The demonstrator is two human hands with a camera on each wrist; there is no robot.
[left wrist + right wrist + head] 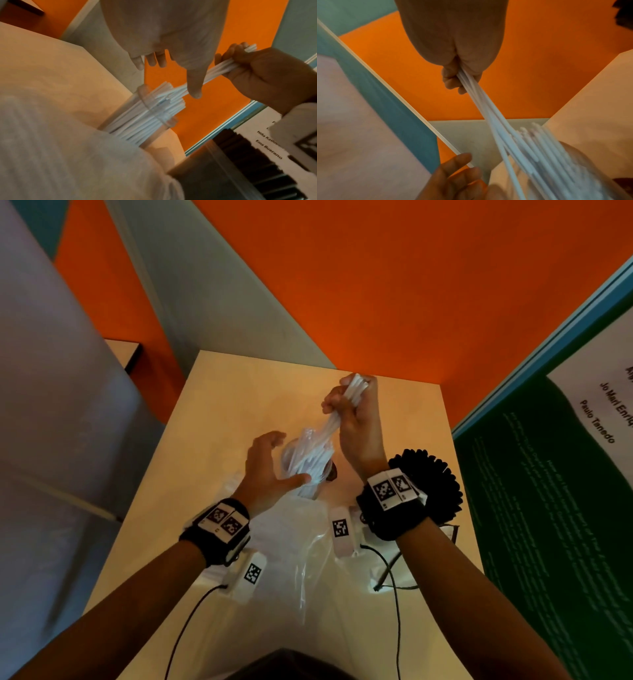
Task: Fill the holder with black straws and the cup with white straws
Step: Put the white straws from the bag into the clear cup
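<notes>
Both hands work above a clear cup (310, 470) that stands on the pale surface (219, 412). Her or his right hand (356, 419) is closed in a fist round a bunch of white straws (329, 426), gripping them near their upper ends; the bunch slants down from the fist, and its lower ends reach in among the straws already in the cup. From the right wrist view the same straws (488, 112) run out of the curled fingers (452, 81) and down towards the cup (583, 166), which is packed with white straws standing on end. The left hand (270, 467) is spread, fingers loosely extended and holding nothing; it hovers just beside the cup, on the side away from the right hand, thumb pointing at the rim. In the left wrist view its fingertips (194, 89) hang just in front of the slanting bunch (221, 69), though whether they touch it cannot be told.

Black straws (435, 484) fan out in a dense round cluster near the cup, behind the right wrist; the holder under them is hidden in the head view. Between the cup and the person lies a crumpled clear plastic bag (301, 542). Each wrist carries a black band with square printed markers (222, 522), and thin black cables (397, 611) trail off them across the surface.
</notes>
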